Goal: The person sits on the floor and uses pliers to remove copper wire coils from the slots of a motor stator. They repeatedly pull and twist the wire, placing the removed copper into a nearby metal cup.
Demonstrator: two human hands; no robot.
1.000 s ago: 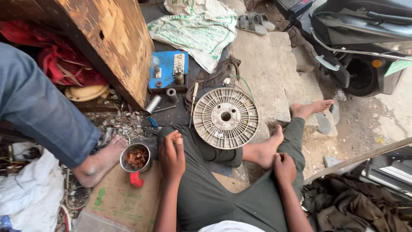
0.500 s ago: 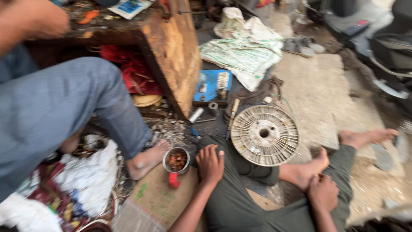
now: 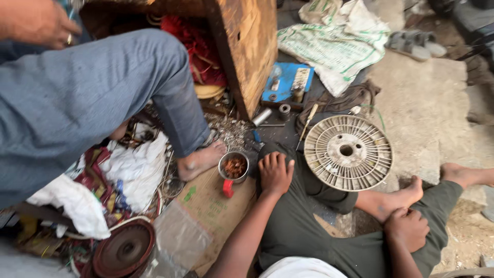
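I sit on the ground with legs folded. My left hand (image 3: 275,172) rests flat on my left knee, fingers spread, holding nothing. My right hand (image 3: 409,226) lies curled on my right shin near my bare foot (image 3: 406,195), and nothing shows in it. A round, ribbed, cream-coloured plastic wheel (image 3: 348,152) with a metal hub lies flat just ahead of my knee. A small metal cup (image 3: 234,167) with a red handle, full of rusty bits, stands just left of my left hand.
Another person in blue trousers (image 3: 82,98) sits at left, bare foot (image 3: 200,159) by the cup, hand (image 3: 36,20) at top left. A wooden box (image 3: 247,46), blue tray of parts (image 3: 288,82), white sack (image 3: 334,46), sandals (image 3: 411,44), rags and a dark disc (image 3: 123,249) lie around.
The view has swung left and down, bringing the other person's leg and the clutter at left into view. My hands stay on my legs; the wheel has not moved.
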